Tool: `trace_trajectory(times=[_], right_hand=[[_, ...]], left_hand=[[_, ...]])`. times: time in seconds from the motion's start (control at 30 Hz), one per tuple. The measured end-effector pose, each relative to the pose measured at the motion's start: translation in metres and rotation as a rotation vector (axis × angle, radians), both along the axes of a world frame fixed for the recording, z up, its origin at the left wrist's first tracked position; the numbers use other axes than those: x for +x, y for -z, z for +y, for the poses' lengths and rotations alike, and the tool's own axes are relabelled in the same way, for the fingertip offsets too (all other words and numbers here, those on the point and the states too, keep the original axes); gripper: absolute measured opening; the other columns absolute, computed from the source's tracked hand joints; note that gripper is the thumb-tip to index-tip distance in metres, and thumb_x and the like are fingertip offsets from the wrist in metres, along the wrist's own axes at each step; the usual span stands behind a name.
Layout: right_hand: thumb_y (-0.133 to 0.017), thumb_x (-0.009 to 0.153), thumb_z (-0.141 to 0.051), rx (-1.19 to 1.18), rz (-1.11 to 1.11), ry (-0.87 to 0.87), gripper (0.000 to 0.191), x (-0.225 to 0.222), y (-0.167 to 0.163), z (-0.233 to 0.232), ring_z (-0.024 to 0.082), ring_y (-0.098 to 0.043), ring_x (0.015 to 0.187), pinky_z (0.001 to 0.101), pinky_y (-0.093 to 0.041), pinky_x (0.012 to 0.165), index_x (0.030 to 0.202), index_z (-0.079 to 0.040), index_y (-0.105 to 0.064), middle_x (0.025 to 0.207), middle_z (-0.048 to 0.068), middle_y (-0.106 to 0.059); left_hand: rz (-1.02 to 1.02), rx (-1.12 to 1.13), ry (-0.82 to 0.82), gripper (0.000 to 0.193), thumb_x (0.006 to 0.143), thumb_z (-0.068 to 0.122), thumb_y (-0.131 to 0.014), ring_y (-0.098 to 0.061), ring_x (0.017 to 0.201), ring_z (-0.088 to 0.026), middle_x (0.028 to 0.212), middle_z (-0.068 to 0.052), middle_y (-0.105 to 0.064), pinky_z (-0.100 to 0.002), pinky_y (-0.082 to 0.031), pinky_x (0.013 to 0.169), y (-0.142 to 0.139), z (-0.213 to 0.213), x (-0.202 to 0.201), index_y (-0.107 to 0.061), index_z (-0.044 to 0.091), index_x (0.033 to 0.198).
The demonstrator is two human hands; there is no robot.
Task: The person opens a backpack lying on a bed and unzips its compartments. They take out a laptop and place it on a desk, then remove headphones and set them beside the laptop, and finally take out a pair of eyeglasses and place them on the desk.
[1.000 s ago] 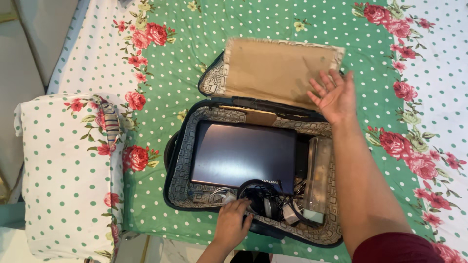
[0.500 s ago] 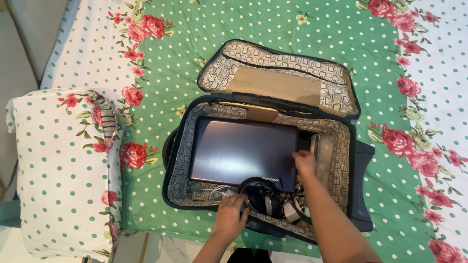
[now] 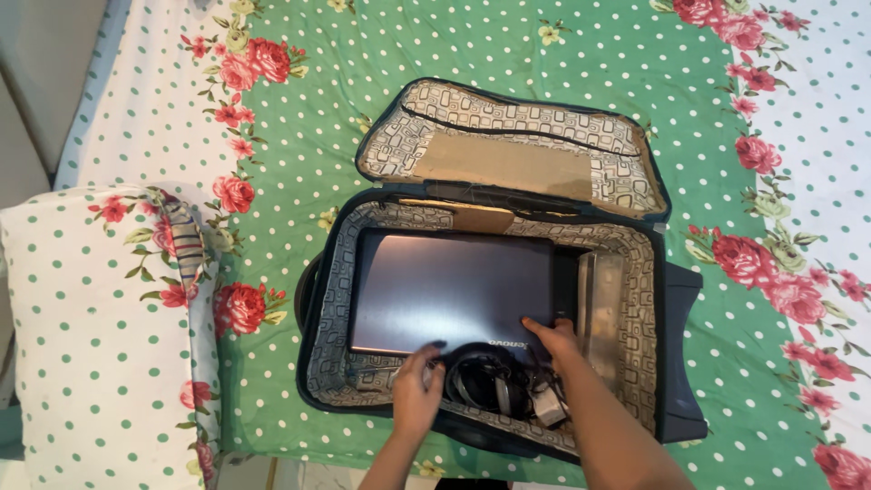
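Fingertips of the right hand (image 3: pixel 551 338) rest open on the near edge of the grey laptop (image 3: pixel 451 289), lying lengthwise left-to-right in the open bag (image 3: pixel 640 299), while the left hand (image 3: pixel 417 388), nearer the coiled black cables (image 3: pixel 494 386), touches them loosely at the bag's near edge.

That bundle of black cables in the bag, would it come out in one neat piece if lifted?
Probably not. The black cables lie in loose coils, so they would likely sag and unwind. The small grey adapter on them may dangle. They rest beside the laptop, whose smooth lid could let loops slide.
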State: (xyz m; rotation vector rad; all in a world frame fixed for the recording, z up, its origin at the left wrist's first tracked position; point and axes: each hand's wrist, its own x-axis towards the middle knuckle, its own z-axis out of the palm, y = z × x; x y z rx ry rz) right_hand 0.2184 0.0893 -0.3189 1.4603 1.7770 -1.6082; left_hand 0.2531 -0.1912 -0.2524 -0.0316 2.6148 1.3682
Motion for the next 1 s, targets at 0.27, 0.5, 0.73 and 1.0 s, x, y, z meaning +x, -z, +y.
trace_trajectory(times=[0.27,0.5,0.73,1.0], right_hand=[[-0.083,0.076,-0.027,-0.388,0.154,-0.022,0.081,0.010,-0.023,0.007,0.029,-0.069,0.112,0.0401,-0.059,0.092,0.144,-0.002,-0.047,0.128,0.017,-0.067],[-0.072,0.085,-0.023,-0.346,0.243,0.025,0.066,0.013,-0.072,-0.008,0.026,-0.068,0.110,0.0400,-0.058,0.084,0.145,-0.009,-0.048,0.125,0.015,-0.067],[-0.075,0.078,-0.005,-0.273,0.658,-0.036,0.049,0.007,-0.135,-0.042,0.023,-0.069,0.088,0.0367,-0.059,0.072,0.121,0.003,-0.054,0.104,0.015,-0.069],[-0.069,0.074,0.000,-0.257,0.713,0.185,0.046,0.059,-0.206,-0.027,0.023,-0.071,0.085,0.0367,-0.061,0.072,0.119,0.001,-0.058,0.101,0.014,-0.070]], left_hand=[[0.074,-0.007,0.056,0.022,0.089,0.012,-0.069,-0.067,0.111,-0.030,0.118,-0.010,-0.074,-0.040,-0.051,0.097,-0.006,-0.005,0.022,-0.073,0.006,0.110],[-0.013,0.325,-0.185,0.019,0.094,0.012,-0.067,-0.074,0.095,-0.015,0.108,-0.009,-0.075,-0.028,-0.059,0.086,0.003,-0.010,0.036,-0.076,0.004,0.108],[-0.159,0.542,-0.409,0.022,0.099,0.015,-0.064,-0.065,0.096,-0.014,0.105,-0.008,-0.074,-0.027,-0.050,0.087,0.003,-0.037,0.022,-0.075,0.001,0.113],[0.012,0.369,-0.365,0.057,0.089,0.032,-0.077,-0.063,0.120,-0.024,0.129,-0.018,-0.067,-0.035,-0.046,0.103,-0.026,-0.083,-0.053,-0.061,-0.004,0.131]])
